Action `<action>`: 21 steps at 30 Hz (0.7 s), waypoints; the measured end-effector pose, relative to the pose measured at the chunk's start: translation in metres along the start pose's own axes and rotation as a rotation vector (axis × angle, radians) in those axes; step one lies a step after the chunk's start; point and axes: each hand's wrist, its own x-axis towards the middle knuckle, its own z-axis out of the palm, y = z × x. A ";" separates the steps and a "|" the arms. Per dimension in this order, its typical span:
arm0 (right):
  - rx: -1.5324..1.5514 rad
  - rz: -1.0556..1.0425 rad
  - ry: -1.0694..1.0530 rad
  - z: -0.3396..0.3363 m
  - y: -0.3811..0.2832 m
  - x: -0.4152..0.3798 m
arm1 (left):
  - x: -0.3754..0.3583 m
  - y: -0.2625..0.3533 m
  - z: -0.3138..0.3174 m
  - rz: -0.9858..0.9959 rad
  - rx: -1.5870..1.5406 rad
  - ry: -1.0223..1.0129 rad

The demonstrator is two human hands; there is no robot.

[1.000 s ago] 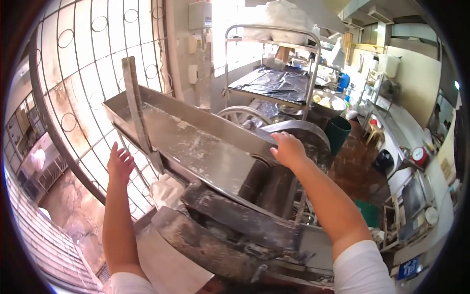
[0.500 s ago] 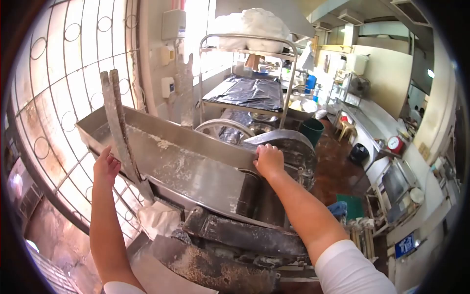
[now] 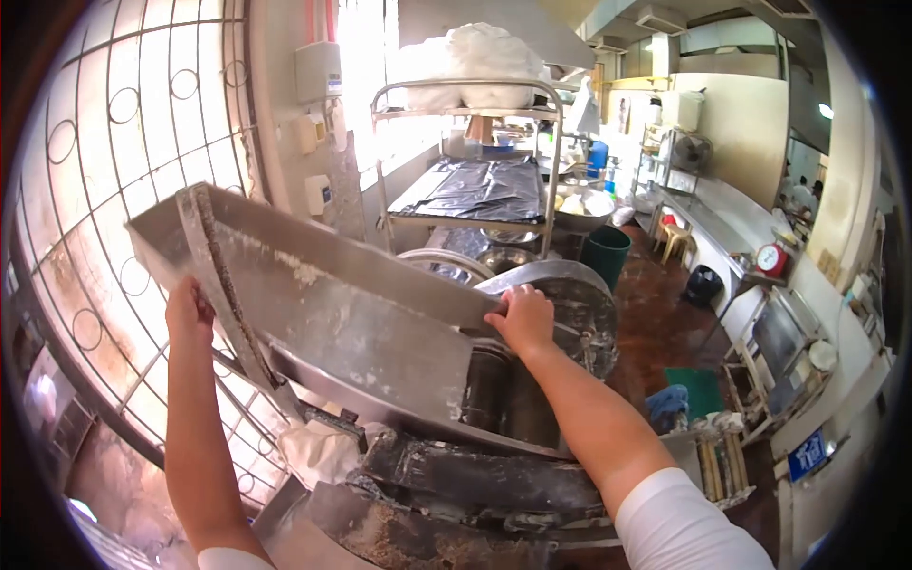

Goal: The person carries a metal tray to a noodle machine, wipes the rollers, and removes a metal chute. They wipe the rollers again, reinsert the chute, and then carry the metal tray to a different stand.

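A long metal tray (image 3: pixel 380 323), dusted with what looks like flour, slants in front of me with its left end raised. My left hand (image 3: pixel 190 309) is closed on its near left edge, fingers partly hidden. My right hand (image 3: pixel 524 318) wraps over the tray's far rim near its right end. Beside the left hand a flour-crusted metal bar (image 3: pixel 223 285) rises across the tray. Dark rollers (image 3: pixel 486 385) show at the tray's right end, in a machine with a dark, dirty front beam (image 3: pixel 456 470).
A barred window (image 3: pixel 123 190) is close on the left. Behind the tray stands a metal rack (image 3: pixel 556 161) with a black-covered shelf (image 3: pixel 475 188) and white bulky sacks on top. A curved metal guard (image 3: pixel 560 275) and a green bin (image 3: pixel 605 252) are to the right.
My left hand has closed on the tray's left edge, and that end has risen and tilted. My right hand stays on the far rim. The view has shifted slightly.
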 end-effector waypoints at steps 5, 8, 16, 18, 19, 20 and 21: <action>0.241 0.073 0.071 -0.001 0.005 0.003 | -0.032 0.088 0.079 0.128 0.170 -0.370; 0.320 0.114 0.089 -0.006 0.008 -0.001 | -0.044 0.141 0.116 0.276 0.516 -0.415; 0.422 0.206 0.186 -0.014 0.027 -0.006 | -0.089 0.183 0.178 0.370 0.413 -0.405; 0.435 0.202 0.167 -0.016 0.029 -0.007 | -0.070 0.188 0.176 0.354 0.425 -0.470; 0.461 0.188 0.162 -0.015 0.029 -0.008 | -0.064 0.188 0.174 0.328 0.418 -0.484; 0.459 0.206 0.151 -0.016 0.029 -0.010 | -0.061 0.188 0.174 0.304 0.409 -0.497; 0.442 0.200 0.184 -0.018 0.027 -0.010 | -0.058 0.185 0.173 0.306 0.394 -0.482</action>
